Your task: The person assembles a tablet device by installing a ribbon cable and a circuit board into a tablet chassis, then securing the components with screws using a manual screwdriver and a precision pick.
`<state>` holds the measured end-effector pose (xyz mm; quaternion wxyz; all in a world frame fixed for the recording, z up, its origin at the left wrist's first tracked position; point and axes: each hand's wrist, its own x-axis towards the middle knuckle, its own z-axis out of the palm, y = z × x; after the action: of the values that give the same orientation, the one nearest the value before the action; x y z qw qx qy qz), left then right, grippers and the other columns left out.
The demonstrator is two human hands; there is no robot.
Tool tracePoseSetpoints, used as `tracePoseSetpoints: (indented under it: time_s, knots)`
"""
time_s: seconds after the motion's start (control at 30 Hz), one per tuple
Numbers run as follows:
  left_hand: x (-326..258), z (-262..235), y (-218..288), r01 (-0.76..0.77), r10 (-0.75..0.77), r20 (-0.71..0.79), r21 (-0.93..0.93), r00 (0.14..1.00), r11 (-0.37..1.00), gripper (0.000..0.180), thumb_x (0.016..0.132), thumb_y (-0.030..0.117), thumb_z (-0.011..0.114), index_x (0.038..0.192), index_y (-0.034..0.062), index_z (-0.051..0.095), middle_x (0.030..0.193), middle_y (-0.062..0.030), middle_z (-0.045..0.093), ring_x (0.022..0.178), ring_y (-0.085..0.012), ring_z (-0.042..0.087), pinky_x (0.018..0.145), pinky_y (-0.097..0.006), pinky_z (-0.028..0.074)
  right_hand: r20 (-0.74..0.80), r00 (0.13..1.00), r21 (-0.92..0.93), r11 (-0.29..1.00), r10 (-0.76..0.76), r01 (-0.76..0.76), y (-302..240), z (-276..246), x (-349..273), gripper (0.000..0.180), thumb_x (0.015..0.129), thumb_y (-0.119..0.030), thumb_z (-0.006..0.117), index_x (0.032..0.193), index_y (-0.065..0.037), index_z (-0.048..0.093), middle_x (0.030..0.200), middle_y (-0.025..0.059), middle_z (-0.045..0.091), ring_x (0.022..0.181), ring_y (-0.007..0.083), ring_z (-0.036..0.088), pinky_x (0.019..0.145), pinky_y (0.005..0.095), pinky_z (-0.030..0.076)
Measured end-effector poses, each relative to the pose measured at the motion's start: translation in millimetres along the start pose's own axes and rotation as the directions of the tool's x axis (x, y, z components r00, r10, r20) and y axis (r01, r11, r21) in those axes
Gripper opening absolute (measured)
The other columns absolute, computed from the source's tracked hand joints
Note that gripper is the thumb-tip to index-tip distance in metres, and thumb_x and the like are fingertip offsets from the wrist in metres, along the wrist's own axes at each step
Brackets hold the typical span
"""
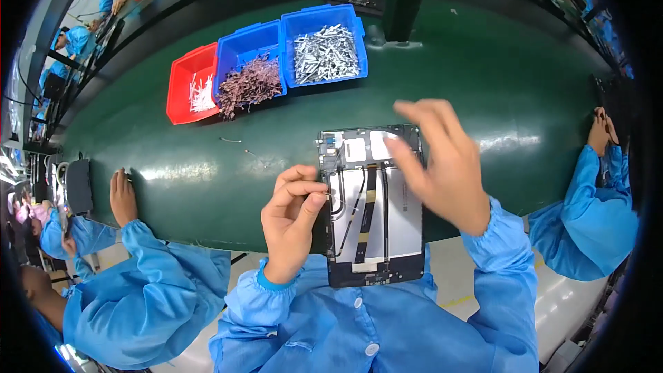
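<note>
An opened tablet (407,221) lies at the table's front edge, its inside facing up with black flex cables, silver plates and white patches. At its left edge, my left hand (286,224) is closed, thumb and forefinger pinching a short thin wire (349,206) that reaches over the tablet. My right hand (449,166) hovers above the tablet's upper right part, fingers apart and slightly blurred, with nothing visible in it. It hides part of that edge.
Beyond the tablet stand a red bin (178,90) of white strips, a blue bin (231,48) of brownish small cables and another blue bin (359,34) of silvery pieces. Two loose wires (231,140) lie left. A dark post (407,0) rises behind. Co-workers sit both sides.
</note>
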<state>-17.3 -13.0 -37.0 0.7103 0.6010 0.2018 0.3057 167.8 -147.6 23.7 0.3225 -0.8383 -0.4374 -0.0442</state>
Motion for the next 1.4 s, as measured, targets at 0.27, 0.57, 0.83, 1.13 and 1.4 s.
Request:
tracePoseSetpoints:
  time_s: [0.27, 0.57, 0.83, 1.13, 1.4]
  knots:
    - [2, -8, -10, -0.029, 0.038, 0.059, -0.143, 0.998, 0.989, 0.006, 0.091, 0.000, 0.067, 0.097, -0.0011, 0.067, 0.098, -0.0046, 0.054, 0.090, -0.0113, 0.054, 0.083, -0.024, 0.045, 0.213, 0.949, 0.654, 0.755, -0.234, 0.040, -28, 35, -22, 0.021, 0.083, -0.012, 0.074, 0.100, -0.003, 0.068, 0.086, 0.0068, 0.066, 0.055, 0.0143, 0.057, 0.049, 0.0281, 0.044]
    - [2, -2, -8, -0.119, 0.119, 0.001, 0.035, 0.993, 0.992, 0.008, 0.088, -0.002, 0.069, 0.096, -0.0014, 0.069, 0.100, -0.0044, 0.054, 0.088, -0.0103, 0.055, 0.077, -0.023, 0.047, 0.065, 0.978, 0.582, 0.804, -0.197, 0.123, -30, 43, -27, 0.012, 0.079, -0.006, 0.072, 0.090, -0.007, 0.067, 0.078, 0.0040, 0.062, 0.058, 0.0179, 0.061, 0.048, 0.0294, 0.048]
    - [4, 3, -2, -0.215, 0.213, 0.029, 0.190, 0.977, 0.958, 0.012, 0.088, -0.002, 0.068, 0.101, -0.0019, 0.069, 0.100, -0.0057, 0.056, 0.086, -0.0114, 0.057, 0.076, -0.023, 0.048, 0.028, 0.988, 0.677, 0.730, -0.155, 0.096, -27, 48, -26, 0.011, 0.076, -0.005, 0.073, 0.086, -0.006, 0.066, 0.076, 0.0042, 0.061, 0.055, 0.0155, 0.059, 0.046, 0.0266, 0.045]
    - [3, 2, -6, 0.060, -0.032, 0.106, -0.267, 0.994, 0.962, 0.014, 0.094, 0.007, 0.065, 0.103, -0.0031, 0.064, 0.105, -0.0113, 0.060, 0.085, -0.0157, 0.061, 0.077, -0.028, 0.052, 0.019, 0.993, 0.740, 0.669, -0.117, 0.065, -28, 50, -28, 0.009, 0.079, -0.006, 0.073, 0.086, -0.006, 0.068, 0.076, 0.0029, 0.063, 0.047, 0.0087, 0.051, 0.041, 0.0243, 0.040]
    - [8, 2, -1, -0.101, 0.105, 0.082, -0.055, 0.991, 0.993, 0.008, 0.091, 0.002, 0.067, 0.098, -0.0020, 0.064, 0.103, -0.0115, 0.061, 0.084, -0.0159, 0.061, 0.077, -0.028, 0.052, 0.057, 0.989, 0.743, 0.667, -0.135, 0.048, -28, 46, -26, 0.009, 0.078, -0.004, 0.073, 0.085, -0.004, 0.067, 0.074, 0.0039, 0.062, 0.050, 0.0100, 0.054, 0.042, 0.0244, 0.041]
